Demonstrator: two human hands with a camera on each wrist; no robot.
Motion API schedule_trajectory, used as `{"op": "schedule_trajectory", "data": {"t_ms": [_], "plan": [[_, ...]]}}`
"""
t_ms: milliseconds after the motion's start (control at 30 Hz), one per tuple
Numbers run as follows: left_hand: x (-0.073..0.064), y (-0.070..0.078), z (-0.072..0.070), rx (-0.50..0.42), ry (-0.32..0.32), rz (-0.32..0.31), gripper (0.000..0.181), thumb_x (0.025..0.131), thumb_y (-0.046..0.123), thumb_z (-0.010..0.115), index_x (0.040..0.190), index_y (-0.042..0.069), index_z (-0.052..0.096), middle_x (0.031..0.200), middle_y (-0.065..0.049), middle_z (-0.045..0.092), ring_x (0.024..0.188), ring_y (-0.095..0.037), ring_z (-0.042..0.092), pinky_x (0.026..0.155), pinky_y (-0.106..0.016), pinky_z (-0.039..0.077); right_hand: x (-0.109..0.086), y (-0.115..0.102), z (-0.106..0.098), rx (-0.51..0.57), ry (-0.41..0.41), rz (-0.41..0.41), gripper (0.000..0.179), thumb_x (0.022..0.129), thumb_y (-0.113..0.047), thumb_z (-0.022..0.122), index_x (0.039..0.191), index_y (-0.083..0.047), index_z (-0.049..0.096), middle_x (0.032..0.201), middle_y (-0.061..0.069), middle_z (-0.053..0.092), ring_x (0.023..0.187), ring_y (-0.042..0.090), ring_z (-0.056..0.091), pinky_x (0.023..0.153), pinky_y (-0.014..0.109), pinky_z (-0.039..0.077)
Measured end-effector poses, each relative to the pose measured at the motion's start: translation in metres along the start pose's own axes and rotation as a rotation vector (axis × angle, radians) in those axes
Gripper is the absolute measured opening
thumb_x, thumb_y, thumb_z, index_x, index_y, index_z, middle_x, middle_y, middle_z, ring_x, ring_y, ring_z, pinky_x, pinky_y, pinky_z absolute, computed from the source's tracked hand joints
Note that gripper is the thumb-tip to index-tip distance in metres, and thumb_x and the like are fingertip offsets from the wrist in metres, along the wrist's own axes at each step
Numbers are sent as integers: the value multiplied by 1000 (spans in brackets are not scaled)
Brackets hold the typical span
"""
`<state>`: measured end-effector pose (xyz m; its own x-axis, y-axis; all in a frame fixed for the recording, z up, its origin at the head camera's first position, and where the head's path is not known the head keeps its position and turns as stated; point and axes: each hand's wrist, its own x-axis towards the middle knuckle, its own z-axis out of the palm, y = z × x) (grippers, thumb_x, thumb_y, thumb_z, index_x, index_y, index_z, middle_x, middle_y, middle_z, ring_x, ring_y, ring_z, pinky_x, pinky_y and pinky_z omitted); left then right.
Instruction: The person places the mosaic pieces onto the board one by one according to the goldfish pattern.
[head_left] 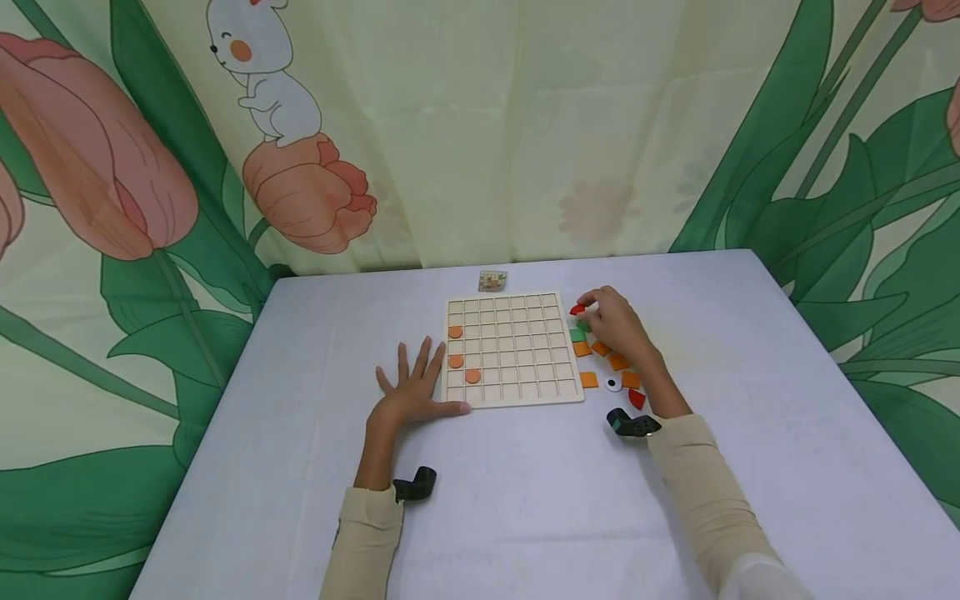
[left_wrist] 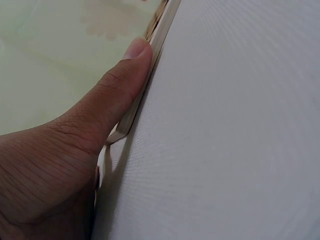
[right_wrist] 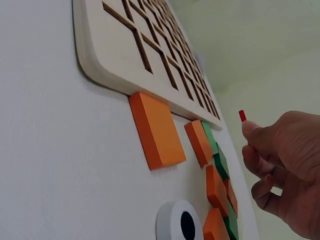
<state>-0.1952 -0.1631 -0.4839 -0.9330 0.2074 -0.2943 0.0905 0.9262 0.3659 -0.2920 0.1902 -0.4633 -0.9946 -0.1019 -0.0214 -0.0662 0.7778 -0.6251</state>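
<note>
A wooden grid board (head_left: 514, 394) lies on the table with several orange round pieces, one of them a disc (head_left: 472, 376), in cells on its left side. My left hand (head_left: 408, 396) is spread at the board's lower left corner. In the left wrist view its thumb (left_wrist: 117, 82) lies along the board's edge. Just off the board's upper right side, my right hand (head_left: 617, 323) pinches a small red piece (right_wrist: 242, 115) between thumb and finger. The piece is mostly covered by the fingertips in the right wrist view, so its full shape is hidden.
Right of the board lie several orange blocks (right_wrist: 155, 131), green pieces (head_left: 577, 335), a white disc with a black dot (head_left: 612, 384) and a red piece (head_left: 636, 399). A small patterned card or tile (head_left: 492, 281) sits behind the board. A printed curtain (head_left: 480, 125) hangs at the table's far edge.
</note>
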Motion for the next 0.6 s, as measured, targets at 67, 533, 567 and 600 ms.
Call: {"op": "schedule_trajectory", "data": {"t_ms": [67, 533, 567, 600], "plan": [[0, 0, 0, -3, 2, -4, 121, 72, 75, 67, 158, 28, -2, 165, -1, -16, 146, -39, -28, 104, -77, -14, 1, -5, 4, 5, -9, -28, 26, 98, -13, 57, 122, -4, 60, 130, 16, 51, 100, 29, 50, 93, 43, 51], [0, 0, 0, -8, 18, -7, 122, 70, 75, 68, 158, 28, 0, 166, -2, -13, 147, -39, -27, 104, -77, -14, 6, -31, 32, 47, -86, -172, 26, 97, -18, 62, 119, -4, 61, 119, 14, 55, 92, 26, 51, 84, 37, 48], [0, 0, 0, -10, 18, -7, 122, 70, 75, 69, 158, 27, 0, 166, -2, -13, 146, -40, -27, 104, -77, -14, 6, -32, 34, 52, -90, -178, 26, 97, -18, 62, 119, -4, 61, 120, 13, 56, 92, 25, 51, 84, 37, 47], [0, 0, 0, -12, 19, -7, 122, 70, 75, 69, 158, 27, 0, 166, -2, -13, 147, -40, -27, 104, -77, -14, 6, -34, 36, 59, -93, -186, 26, 97, -17, 61, 120, -4, 61, 121, 14, 56, 92, 26, 51, 85, 37, 47]]}}
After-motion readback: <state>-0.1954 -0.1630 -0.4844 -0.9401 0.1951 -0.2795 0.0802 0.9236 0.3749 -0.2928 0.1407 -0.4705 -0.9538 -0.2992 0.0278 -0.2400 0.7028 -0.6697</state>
